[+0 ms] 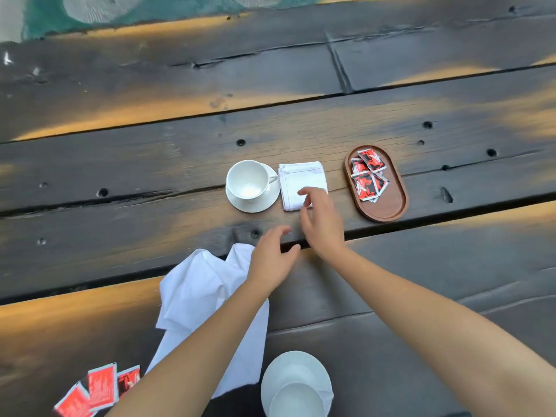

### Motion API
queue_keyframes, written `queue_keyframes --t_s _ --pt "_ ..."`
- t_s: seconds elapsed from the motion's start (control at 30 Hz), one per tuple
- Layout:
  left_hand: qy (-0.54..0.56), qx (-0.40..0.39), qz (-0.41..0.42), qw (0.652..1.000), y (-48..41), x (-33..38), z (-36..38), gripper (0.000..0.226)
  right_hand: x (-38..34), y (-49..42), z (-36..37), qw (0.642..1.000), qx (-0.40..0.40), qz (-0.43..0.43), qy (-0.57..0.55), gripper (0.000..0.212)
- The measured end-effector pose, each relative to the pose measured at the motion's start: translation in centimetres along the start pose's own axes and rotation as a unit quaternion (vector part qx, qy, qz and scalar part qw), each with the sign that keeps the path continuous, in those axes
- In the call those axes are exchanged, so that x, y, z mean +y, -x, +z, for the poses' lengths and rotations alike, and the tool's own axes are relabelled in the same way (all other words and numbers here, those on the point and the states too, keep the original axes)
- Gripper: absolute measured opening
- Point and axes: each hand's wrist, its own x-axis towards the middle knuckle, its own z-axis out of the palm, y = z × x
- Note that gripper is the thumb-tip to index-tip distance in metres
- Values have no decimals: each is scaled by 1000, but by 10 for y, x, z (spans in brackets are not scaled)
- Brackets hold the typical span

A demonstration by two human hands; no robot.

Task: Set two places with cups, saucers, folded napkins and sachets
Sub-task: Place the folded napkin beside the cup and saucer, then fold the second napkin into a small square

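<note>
I hold my right hand (322,224), fingers loose and empty, over the folded napkin (296,179) laid at 3 o'clock of the cup (248,180) to complete that place, while my open left hand (272,260) hovers above the unfolded napkin (204,296) at its 7 o'clock, probably next.

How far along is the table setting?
Far place looks set: cup on its saucer, folded napkin beside it, sachets in the wooden tray. The right hand is at that napkin, the left hand over the unfolded napkin. Remaining: fold it, arrange the near cup and loose sachets.
</note>
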Motion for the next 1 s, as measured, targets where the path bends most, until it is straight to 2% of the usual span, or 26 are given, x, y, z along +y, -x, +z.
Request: queue_keyframes --t_s 0.1,0.17,0.27,0.37,0.5,0.57,0.63,0.73,0.8,0.87,0.93,1.0 --pt "7 3 -7 1000 19 -20 -20 25 -12 29 16 990 -144 -7 1 28" --pt "28 15 -19 999 28 -33 -38 16 -21 43 30 979 -203 17 -10 32" --pt "31 83 -13 996 32 -51 -67 17 -39 53 53 970 -241 39 -5 39" --pt "-15 122 -35 992 27 -75 -95 15 -54 57 77 961 -263 39 75 51" --pt "-133 81 -165 974 26 -106 -115 39 -64 62 97 942 -305 12 137 68" --pt "-168 64 -180 967 29 -114 -118 57 -63 67 102 934 -324 3 153 72" --pt "-187 43 -183 964 30 -119 -120 61 -62 70 104 928 -328 -4 174 71" --pt "-215 24 -164 963 34 -122 -125 44 -65 67 103 935 -311 -2 170 46" --pt "-183 41 -140 972 36 -122 -131 27 -70 63 99 948 -289 28 127 25" --pt "-115 57 -130 983 40 -119 -139 14 -76 60 93 958 -266 62 82 13" --pt "-73 72 -118 988 44 -115 -149 13 -80 60 86 968 -234 82 49 8" --pt "-66 99 -100 988 49 -110 -160 13 -86 59 76 977 -194 89 2 12"
